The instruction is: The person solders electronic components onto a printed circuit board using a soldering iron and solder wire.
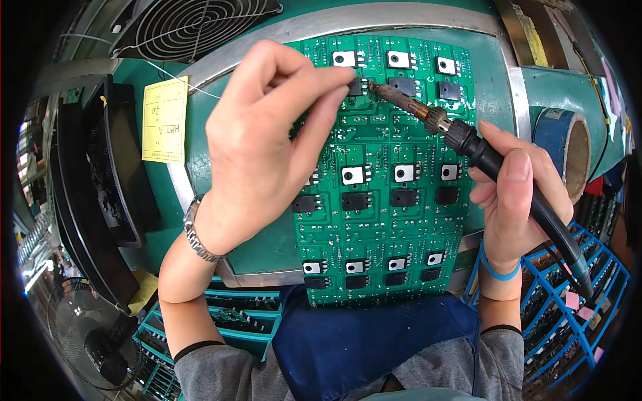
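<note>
**Soldering iron at black component, top of green board**

Nearest the person: a dark blue apron [374, 341] over grey sleeves, with blue racks [568, 301] holding more boards low on both sides.

On the worktop [267, 240], a large green circuit board [388, 220] lies flat, carrying rows of black and silver-tabbed components.

Right hand [511, 200]: closed around the black handle of a soldering iron [468, 144], blue band at the wrist. The iron slants up and left; its tip sits at the upper rows of the board.

Left hand [267, 140]: metal bracelet at the wrist, thumb and forefinger pinched together on a small black component [358, 85] near the board's top edge. Iron tip just beside this component; contact cannot be told.

Further out: a yellow paper note [164, 120] left of the board, a black tray [114, 167] beyond it, a tape roll [568, 144] to the right, and a wire fan grille [194, 23] at the far edge.
</note>
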The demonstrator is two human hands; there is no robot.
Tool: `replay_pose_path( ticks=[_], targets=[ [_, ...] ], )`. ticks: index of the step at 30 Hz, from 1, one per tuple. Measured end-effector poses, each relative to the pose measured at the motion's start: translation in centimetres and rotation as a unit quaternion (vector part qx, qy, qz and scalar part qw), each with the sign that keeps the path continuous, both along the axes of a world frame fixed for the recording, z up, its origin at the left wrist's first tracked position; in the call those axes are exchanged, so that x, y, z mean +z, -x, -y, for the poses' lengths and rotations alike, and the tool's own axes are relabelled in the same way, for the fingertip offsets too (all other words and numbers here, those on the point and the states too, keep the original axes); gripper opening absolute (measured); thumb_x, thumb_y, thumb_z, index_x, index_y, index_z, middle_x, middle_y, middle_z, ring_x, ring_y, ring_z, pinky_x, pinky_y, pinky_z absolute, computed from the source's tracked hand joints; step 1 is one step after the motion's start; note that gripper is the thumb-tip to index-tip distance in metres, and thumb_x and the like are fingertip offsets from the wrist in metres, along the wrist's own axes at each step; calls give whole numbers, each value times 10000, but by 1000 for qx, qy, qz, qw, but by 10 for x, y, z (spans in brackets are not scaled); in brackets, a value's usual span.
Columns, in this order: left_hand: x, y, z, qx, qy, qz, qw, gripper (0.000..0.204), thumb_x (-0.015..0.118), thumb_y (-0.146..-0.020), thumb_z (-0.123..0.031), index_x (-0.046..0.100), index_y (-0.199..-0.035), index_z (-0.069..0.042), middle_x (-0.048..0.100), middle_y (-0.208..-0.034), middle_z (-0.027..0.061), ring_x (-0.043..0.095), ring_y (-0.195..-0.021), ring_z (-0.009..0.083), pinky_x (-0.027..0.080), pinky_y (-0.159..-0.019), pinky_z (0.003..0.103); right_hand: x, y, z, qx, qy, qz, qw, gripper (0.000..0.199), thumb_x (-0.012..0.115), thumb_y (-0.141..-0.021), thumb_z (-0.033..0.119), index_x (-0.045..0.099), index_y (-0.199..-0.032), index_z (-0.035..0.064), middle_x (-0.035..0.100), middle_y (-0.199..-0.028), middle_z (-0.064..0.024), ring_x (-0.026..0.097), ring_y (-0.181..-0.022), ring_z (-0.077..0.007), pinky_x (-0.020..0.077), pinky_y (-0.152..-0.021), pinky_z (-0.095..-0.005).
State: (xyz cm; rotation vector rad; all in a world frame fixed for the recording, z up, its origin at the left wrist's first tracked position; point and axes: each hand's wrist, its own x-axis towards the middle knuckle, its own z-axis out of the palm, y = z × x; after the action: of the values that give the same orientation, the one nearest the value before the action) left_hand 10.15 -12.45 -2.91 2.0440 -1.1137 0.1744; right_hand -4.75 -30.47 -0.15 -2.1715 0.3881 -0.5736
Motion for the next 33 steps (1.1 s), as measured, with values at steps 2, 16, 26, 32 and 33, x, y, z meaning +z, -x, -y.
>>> replay_pose_path(
  ticks=[2, 16, 26, 32, 33],
  targets=[
    [5, -4, -1, 0, -6, -10, 1000, 182, 711, -777, 27, 715, -947, -38, 525, -761, 4, 485, -641, 68, 386, -542, 196, 1, -2, -1, 3, -7, 6, 1000, 399, 498, -947, 266, 668, -970, -94, 638, -687, -111, 512, -469, -61, 364, -445, -147],
    [3, -10, 7, 17, -19, 26, 999, 145, 736, -756, -13, 710, -884, -75, 499, -731, -22, 400, -591, 49, 315, -500, 192, 11, -13, -6, -100, -63, -18, 993, 415, 503, -939, 276, 672, -969, -102, 642, -756, -104, 561, -515, -71, 381, -434, -144],
    [-2, -11, 7, 5, -12, 24, 1000, 174, 740, -744, 8, 720, -898, -70, 495, -719, -11, 424, -594, 60, 333, -501, 199, 5, -18, -6, -75, -66, -7, 995, 405, 509, -946, 274, 672, -976, -96, 629, -678, -92, 494, -464, -50, 343, -436, -154],
    [-4, -10, 7, 2, -21, 33, 999, 178, 750, -749, -8, 733, -915, -71, 505, -720, -6, 448, -596, 65, 345, -495, 205, 3, -17, -7, -54, -46, 1, 998, 397, 509, -946, 267, 674, -975, -94, 635, -678, -102, 491, -463, -52, 355, -450, -158],
    [-5, -10, 7, 2, -21, 32, 999, 178, 750, -749, -8, 733, -915, -71, 505, -720, -6, 448, -596, 65, 345, -495, 205, 2, -16, -7, -47, -31, 6, 998, 395, 511, -945, 265, 674, -973, -94, 636, -679, -103, 492, -464, -53, 357, -453, -158]
  ],
)
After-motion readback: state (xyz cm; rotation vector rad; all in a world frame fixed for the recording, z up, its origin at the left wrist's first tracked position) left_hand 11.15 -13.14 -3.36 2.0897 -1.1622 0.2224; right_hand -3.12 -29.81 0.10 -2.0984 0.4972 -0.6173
